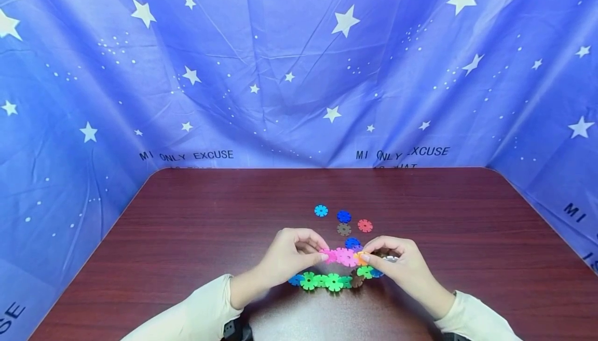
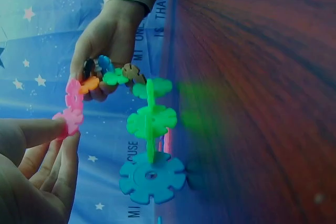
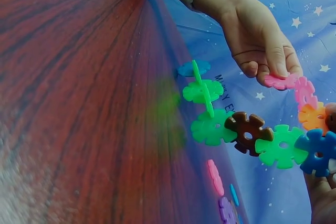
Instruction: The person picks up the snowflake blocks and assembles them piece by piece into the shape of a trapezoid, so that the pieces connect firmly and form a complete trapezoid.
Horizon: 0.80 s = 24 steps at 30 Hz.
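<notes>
Notched plastic discs are joined into one curved chain of several colours. My left hand [image 1: 287, 258] pinches the pink disc [image 2: 69, 121] at one end between thumb and fingers. Beside it, a second pink disc [image 1: 347, 257] links to an orange disc [image 1: 361, 258]. My right hand [image 1: 406, 266] grips the chain around this orange disc, its fingers hiding part of the bend. From there the chain curves back through a blue disc [image 3: 318, 153], a green disc [image 3: 281, 146] and a brown disc [image 3: 248, 135]. Several green discs [image 1: 334, 282] follow, ending in a blue disc [image 2: 152, 178] nearest my left wrist.
Loose discs lie on the dark red wooden table [image 1: 210, 211] beyond my hands: a light blue disc [image 1: 321, 210], a dark blue disc [image 1: 343, 216], a grey-brown disc [image 1: 344, 229], a red disc [image 1: 365, 225] and others. A blue star-print curtain [image 1: 289, 112] surrounds the table.
</notes>
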Each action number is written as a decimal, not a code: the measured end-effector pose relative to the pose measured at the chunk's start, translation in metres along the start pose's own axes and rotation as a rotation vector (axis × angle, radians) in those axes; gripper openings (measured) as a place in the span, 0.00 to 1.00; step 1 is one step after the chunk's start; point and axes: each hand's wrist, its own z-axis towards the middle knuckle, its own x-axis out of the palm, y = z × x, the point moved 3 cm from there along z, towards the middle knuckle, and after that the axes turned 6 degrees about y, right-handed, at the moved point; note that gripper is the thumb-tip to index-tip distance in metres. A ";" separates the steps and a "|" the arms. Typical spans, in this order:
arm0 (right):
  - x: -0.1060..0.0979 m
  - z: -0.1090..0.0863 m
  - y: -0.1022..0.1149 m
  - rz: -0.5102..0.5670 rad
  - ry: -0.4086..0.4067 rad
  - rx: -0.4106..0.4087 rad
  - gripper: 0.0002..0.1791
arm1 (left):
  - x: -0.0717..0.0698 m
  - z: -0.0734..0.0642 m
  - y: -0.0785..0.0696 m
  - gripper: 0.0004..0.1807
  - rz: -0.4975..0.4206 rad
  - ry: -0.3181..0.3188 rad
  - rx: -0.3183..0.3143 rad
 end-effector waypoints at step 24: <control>0.005 -0.001 0.000 0.007 -0.044 -0.029 0.07 | 0.010 -0.001 -0.007 0.06 0.049 -0.060 0.131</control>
